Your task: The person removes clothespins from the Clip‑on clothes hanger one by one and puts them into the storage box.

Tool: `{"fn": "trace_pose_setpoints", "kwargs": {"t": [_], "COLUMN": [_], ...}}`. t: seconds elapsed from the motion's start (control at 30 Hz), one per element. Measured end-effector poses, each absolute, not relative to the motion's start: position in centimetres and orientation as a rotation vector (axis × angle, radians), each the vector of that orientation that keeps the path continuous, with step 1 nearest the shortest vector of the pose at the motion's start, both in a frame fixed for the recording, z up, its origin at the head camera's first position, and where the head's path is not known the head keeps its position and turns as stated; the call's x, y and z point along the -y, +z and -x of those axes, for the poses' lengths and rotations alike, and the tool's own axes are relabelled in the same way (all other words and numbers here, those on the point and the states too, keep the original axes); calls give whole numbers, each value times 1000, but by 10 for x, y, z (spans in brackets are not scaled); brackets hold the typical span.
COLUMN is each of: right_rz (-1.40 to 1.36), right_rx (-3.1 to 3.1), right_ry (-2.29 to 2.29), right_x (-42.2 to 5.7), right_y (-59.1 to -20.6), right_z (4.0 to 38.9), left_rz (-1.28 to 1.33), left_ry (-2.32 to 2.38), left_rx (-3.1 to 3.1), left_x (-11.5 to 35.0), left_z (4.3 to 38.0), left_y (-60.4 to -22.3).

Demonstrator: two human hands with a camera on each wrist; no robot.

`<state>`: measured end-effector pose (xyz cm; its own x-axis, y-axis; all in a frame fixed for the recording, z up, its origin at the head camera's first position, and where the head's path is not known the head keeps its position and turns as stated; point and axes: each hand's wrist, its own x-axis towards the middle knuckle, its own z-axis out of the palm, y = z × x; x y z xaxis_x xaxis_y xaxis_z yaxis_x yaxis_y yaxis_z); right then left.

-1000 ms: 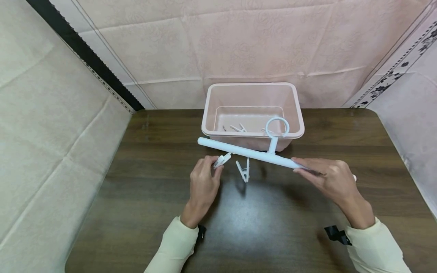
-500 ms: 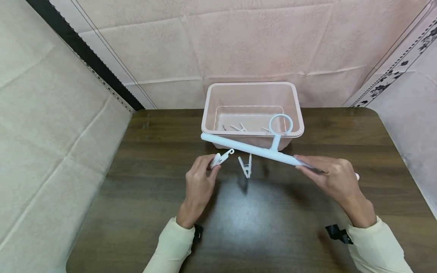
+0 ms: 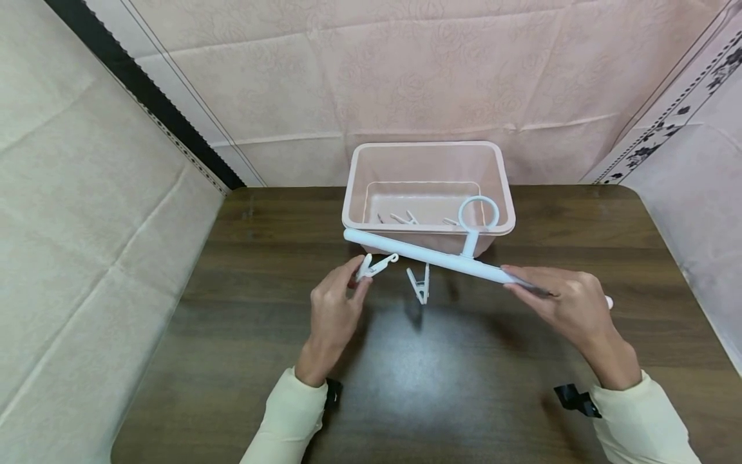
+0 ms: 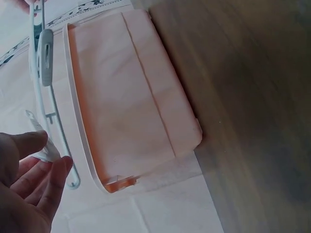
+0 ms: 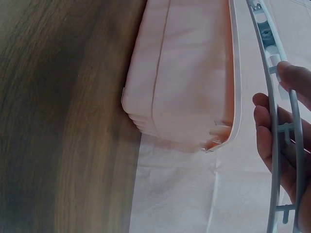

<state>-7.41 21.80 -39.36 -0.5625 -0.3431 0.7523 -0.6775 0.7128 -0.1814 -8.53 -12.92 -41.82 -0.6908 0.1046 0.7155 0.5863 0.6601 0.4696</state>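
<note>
In the head view my left hand (image 3: 335, 316) pinches a white clothespin (image 3: 379, 265) between thumb and fingertips. Its small looped end points right, just below the bar of a pale blue clip hanger (image 3: 429, 256). My right hand (image 3: 565, 309) grips that hanger near its right end, holding it above the table at a slant, with its ring (image 3: 478, 212) upward. A second clothespin (image 3: 420, 285) hangs under the bar's middle. The right wrist view shows fingers (image 5: 262, 126) around the hanger's two parallel rails.
Behind the hanger stands a pale pink plastic bin (image 3: 429, 151) at the table's far edge, with several clothespins (image 3: 404, 218) on its floor. Below spreads a dark wooden table (image 3: 255, 322). Patterned pale cloth (image 3: 406, 71) hangs behind it.
My left hand has drawn back slightly left with its clothespin, whose looped end now shows clear of the bar's outline. The hanger has shifted slightly right and away from me.
</note>
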Motion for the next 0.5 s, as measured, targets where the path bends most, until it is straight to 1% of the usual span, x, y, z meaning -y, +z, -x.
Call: {"fn": "trace_pose_setpoints", "kwargs": {"t": [0.5], "right_rz": [-790], "right_rx": [2216], "right_ry": [618], "right_x": [-218], "right_y": [-398], "right_z": [75], "left_rz": [567], "left_ry": [-940], "left_rx": [2116], "left_x": [133], "left_z": [99], "left_y": [-405]}}
